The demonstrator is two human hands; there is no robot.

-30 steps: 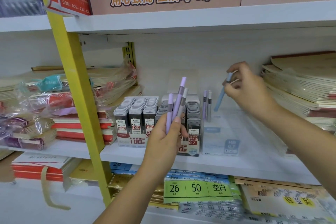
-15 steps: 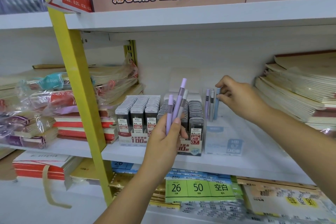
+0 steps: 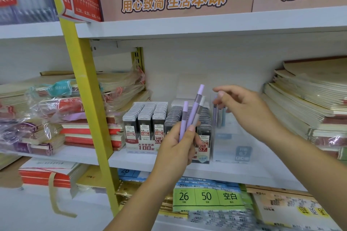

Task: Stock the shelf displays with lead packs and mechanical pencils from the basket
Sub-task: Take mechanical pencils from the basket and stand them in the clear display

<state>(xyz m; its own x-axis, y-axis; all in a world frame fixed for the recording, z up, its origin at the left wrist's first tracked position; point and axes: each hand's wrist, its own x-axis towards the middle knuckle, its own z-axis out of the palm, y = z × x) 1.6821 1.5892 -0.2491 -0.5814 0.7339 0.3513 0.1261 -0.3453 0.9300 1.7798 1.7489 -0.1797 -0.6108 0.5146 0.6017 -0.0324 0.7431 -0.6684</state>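
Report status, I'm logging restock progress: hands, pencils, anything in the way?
Left hand grips three pencils. Right hand open, empty, beside standing pencils in clear display. No obstruction seen.

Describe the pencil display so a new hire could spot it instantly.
Right of the yellow upright, the white middle shelf holds trays of dark lead packs. Just right of them sits the clear pencil display: nearly empty, a few pencils upright at its back, pale blue label in front.
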